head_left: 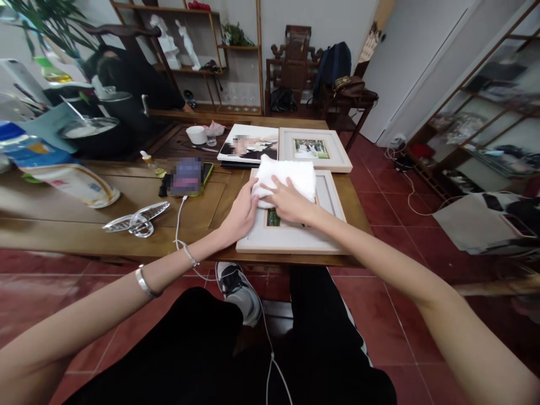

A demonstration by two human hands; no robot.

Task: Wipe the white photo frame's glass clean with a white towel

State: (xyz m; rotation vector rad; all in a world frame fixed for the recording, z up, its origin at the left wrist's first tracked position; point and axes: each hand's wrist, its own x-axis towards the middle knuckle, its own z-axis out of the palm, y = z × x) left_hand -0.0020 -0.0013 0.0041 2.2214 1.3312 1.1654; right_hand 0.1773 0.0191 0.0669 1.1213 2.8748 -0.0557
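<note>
A white cloth [295,173], folded into a thick pad, lies over the upper part of a light wooden picture frame [253,243] at the table's front edge. My right hand [289,201] presses on the cloth with its fingers spread. At the frame's left side is my left hand [241,214], closed around the edge, its fingertips touching the cloth's left border. Part of a green picture shows below the cloth; the rest is covered. Behind lie a second framed photo [312,148] and a white photo panel [248,144] on a dark base.
Left on the wooden table [206,219] are a silver hair claw [139,219], a phone [188,177] with a white cable, a dropper bottle [152,163] and a blue-and-white pouch [63,169]. A white cup [196,134] stands farther back. Another person [126,79] is at the far left.
</note>
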